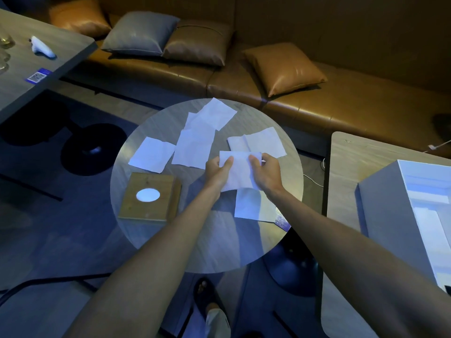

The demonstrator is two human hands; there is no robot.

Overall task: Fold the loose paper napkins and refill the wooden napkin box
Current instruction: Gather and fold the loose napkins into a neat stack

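White napkin (pixel 240 173), left hand (pixel 216 170), right hand (pixel 267 172)

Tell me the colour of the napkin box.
The box is light brown wood, with a white oval on top; head view.

Nothing readable: no words, brands or numbers sharp enough to make out.
Only sign a QR code (pixel 34 77), dark squares on white, printed on a blue sticker (pixel 46 70) lying flat on the left tabletop (pixel 61 45); any lettering around it too small and blurred to tell. Corner of a second blue printed card (pixel 282 222) showing from under a flat napkin (pixel 253 203) at the near right edge of the round tabletop (pixel 244 245); speckled print, illegible.
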